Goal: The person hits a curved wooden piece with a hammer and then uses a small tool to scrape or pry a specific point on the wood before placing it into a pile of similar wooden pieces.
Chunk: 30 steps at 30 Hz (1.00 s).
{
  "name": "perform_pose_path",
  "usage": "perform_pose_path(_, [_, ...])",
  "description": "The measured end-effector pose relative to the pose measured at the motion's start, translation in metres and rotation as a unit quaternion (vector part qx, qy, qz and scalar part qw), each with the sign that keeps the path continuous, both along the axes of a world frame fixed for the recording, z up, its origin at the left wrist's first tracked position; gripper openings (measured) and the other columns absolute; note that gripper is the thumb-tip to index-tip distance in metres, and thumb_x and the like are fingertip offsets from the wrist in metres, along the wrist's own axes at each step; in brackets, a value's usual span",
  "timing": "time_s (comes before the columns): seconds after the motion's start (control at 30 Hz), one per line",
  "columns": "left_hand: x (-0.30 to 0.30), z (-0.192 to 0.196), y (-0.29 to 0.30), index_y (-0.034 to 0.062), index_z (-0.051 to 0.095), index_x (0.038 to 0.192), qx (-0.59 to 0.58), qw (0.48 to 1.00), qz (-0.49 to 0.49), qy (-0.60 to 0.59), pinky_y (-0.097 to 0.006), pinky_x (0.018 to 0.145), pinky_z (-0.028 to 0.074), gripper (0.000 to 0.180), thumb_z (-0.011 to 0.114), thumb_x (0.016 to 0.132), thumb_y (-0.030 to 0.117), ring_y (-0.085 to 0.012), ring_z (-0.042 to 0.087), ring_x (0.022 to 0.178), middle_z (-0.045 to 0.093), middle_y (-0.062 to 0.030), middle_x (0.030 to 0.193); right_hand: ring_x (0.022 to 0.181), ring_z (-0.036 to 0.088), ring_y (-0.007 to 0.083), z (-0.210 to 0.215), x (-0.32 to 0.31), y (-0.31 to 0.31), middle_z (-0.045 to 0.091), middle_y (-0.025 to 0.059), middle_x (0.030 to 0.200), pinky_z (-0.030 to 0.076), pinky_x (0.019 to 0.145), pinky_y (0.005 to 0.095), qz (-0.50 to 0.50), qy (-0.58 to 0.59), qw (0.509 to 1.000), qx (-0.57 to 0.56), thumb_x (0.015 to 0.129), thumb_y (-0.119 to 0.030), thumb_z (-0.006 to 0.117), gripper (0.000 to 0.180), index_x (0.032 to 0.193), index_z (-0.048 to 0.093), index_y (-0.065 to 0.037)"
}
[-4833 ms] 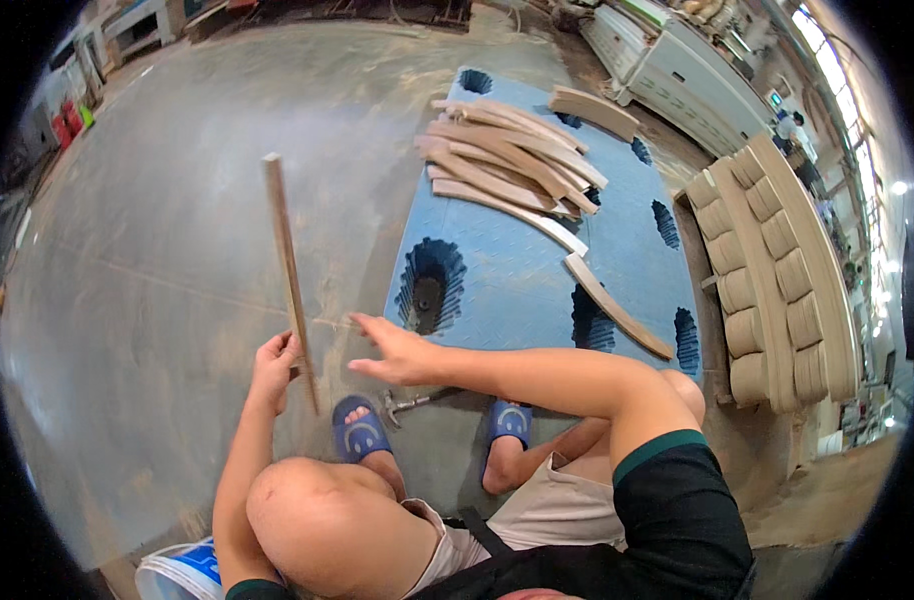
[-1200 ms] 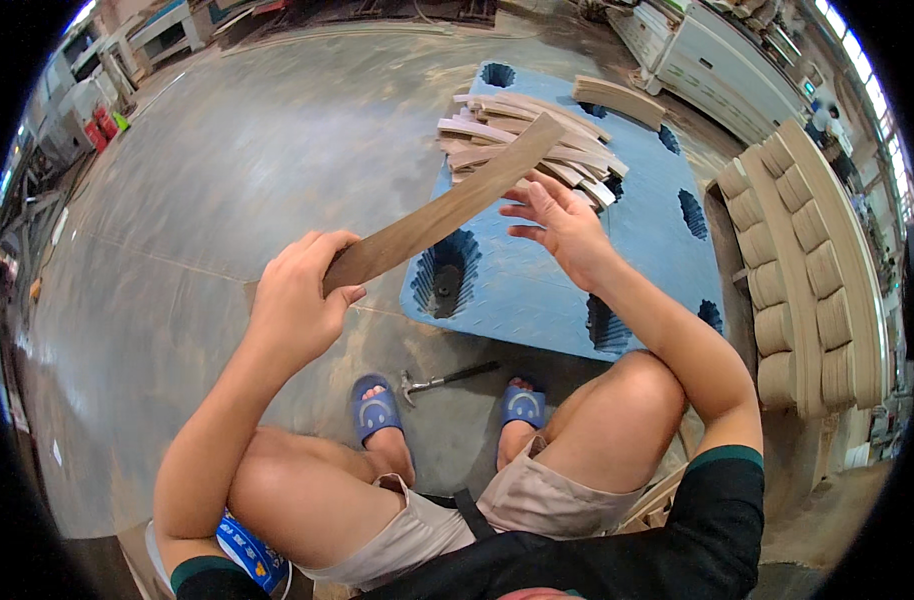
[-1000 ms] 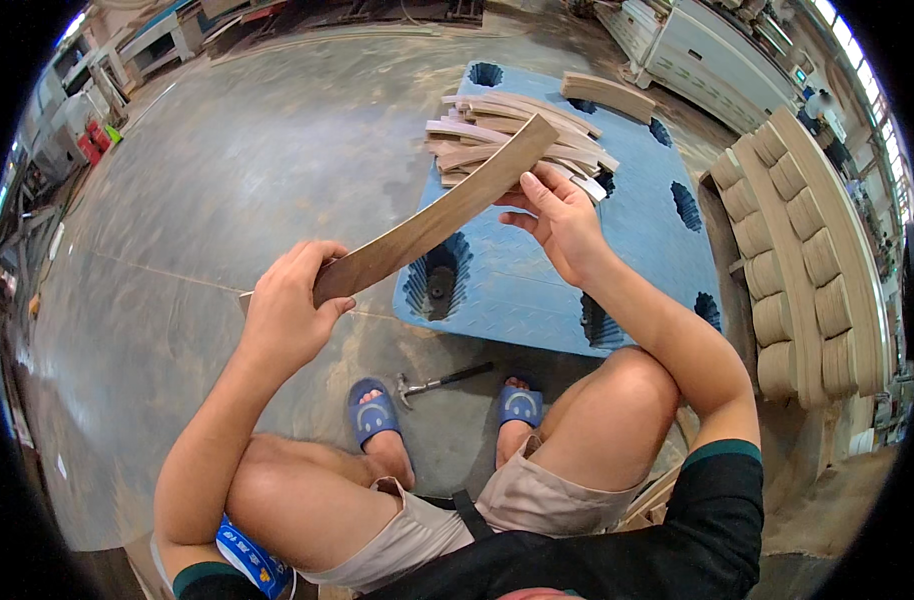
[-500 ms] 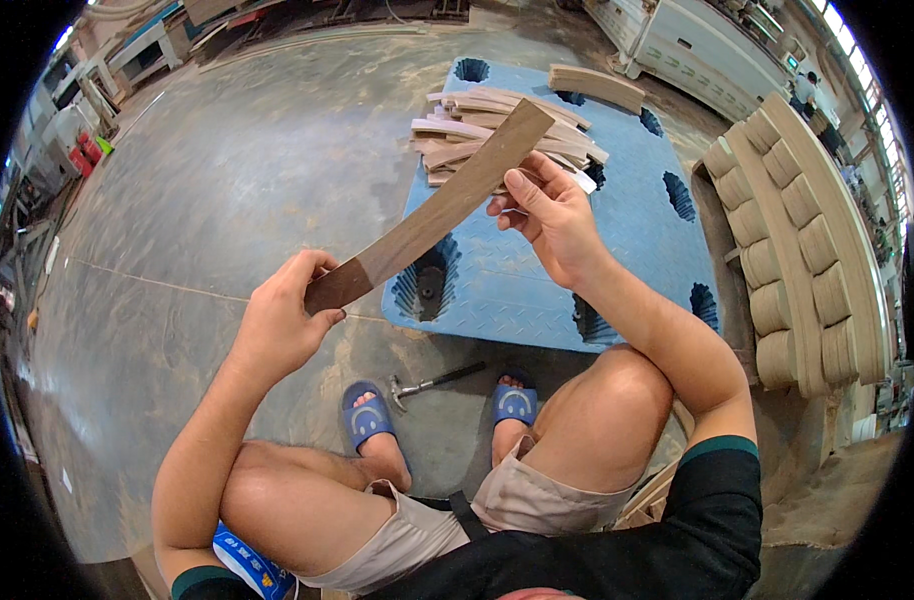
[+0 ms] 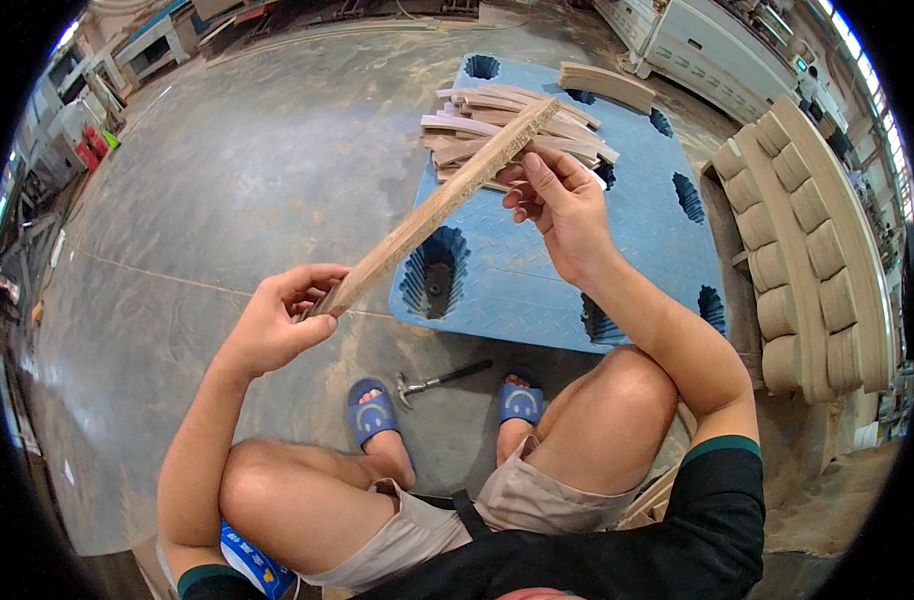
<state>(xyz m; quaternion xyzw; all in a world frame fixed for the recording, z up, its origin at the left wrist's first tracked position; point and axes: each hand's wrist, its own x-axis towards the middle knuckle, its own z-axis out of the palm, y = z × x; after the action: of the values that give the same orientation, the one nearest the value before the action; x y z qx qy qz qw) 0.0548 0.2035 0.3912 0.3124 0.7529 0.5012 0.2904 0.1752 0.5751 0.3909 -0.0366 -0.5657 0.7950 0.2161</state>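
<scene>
A long wooden strip (image 5: pixel 442 207) slants between my two hands, its narrow rough edge facing up. Its lower left end is gripped by my left hand (image 5: pixel 282 318), with the thumb on the near side and the fingers curled behind. Near the upper right end, my right hand (image 5: pixel 562 200) pinches the strip between thumb and fingers. Behind the strip, a pile of curved wooden strips (image 5: pixel 467 122) lies on a blue plastic pallet (image 5: pixel 537 270). The strip hides part of that pile.
On the floor between my blue slippers lies a hammer (image 5: pixel 442 380). A curved wooden block (image 5: pixel 607 86) rests at the pallet's far edge. To the right stands a long stack of curved wooden pieces (image 5: pixel 812 250). Deep ribbed holes (image 5: pixel 436 272) open in the pallet. A white machine (image 5: pixel 697 50) stands farther back.
The wooden strip has been turned about its length: its broad face showed before, and its narrow edge shows now. Both hands have kept hold of it.
</scene>
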Motion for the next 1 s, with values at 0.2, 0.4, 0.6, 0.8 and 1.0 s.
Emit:
perform_pose_path(0.2, [-0.008, -0.019, -0.015, -0.005, 0.069, 0.144, 0.051, 0.978, -0.042, -0.198, -0.043, 0.1, 0.063, 0.075, 0.078, 0.076, 0.025, -0.0261, 0.078, 0.106, 0.079, -0.0166, 0.116, 0.085, 0.075, 0.0154, 0.002, 0.001, -0.005, 0.08, 0.0088, 0.104, 0.059, 0.069, 0.0303, -0.01, 0.04, 0.999, 0.014, 0.11, -0.02, 0.079, 0.021, 0.123, 0.072, -0.004])
perform_pose_path(0.4, [-0.013, -0.038, -0.018, -0.0103, 0.065, 0.144, 0.093, 0.937, -0.057, -0.331, -0.045, 0.094, 0.064, 0.081, 0.073, 0.075, 0.031, -0.0296, 0.079, 0.098, 0.079, -0.0209, 0.111, 0.076, 0.072, 0.0149, 0.007, 0.008, -0.01, 0.076, 0.0068, 0.094, 0.056, 0.063, 0.0286, 0.02, 0.057, 0.998, 0.021, 0.108, -0.017, 0.08, 0.018, 0.109, 0.064, -0.011])
perform_pose_path(0.6, [-0.011, -0.039, -0.017, -0.0128, 0.062, 0.147, 0.099, 0.915, -0.063, -0.386, -0.04, 0.09, 0.064, 0.078, 0.055, 0.085, 0.034, -0.0281, 0.078, 0.092, 0.08, -0.0215, 0.11, 0.072, 0.071, 0.0142, -0.004, 0.006, -0.005, 0.076, 0.0079, 0.09, 0.056, 0.061, 0.0291, 0.024, 0.036, 0.999, 0.021, 0.107, -0.018, 0.082, 0.02, 0.112, 0.065, -0.008])
perform_pose_path(0.8, [-0.032, -0.054, -0.01, -0.0082, 0.064, 0.138, 0.028, 0.93, 0.042, -0.363, -0.04, 0.074, 0.06, 0.068, 0.045, 0.095, 0.041, -0.0267, 0.07, 0.075, 0.074, -0.0194, 0.094, 0.086, 0.073, 0.0163, -0.07, -0.002, 0.022, 0.075, 0.008, 0.099, 0.061, 0.076, 0.034, 0.183, -0.101, 0.879, 0.429, 0.104, -0.018, 0.083, 0.028, 0.127, 0.071, -0.009])
perform_pose_path(1.0, [-0.044, -0.181, -0.022, -0.0043, 0.067, 0.133, -0.03, 0.903, 0.103, -0.416, -0.037, 0.069, 0.057, 0.065, 0.038, 0.1, 0.043, -0.0218, 0.064, 0.071, 0.069, -0.0144, 0.087, 0.111, 0.073, 0.0295, -0.248, 0.05, -0.012, 0.075, 0.0105, 0.122, 0.059, 0.094, 0.0428, 0.278, -0.039, 0.667, 0.69, 0.098, -0.025, 0.081, 0.036, 0.13, 0.073, -0.011])
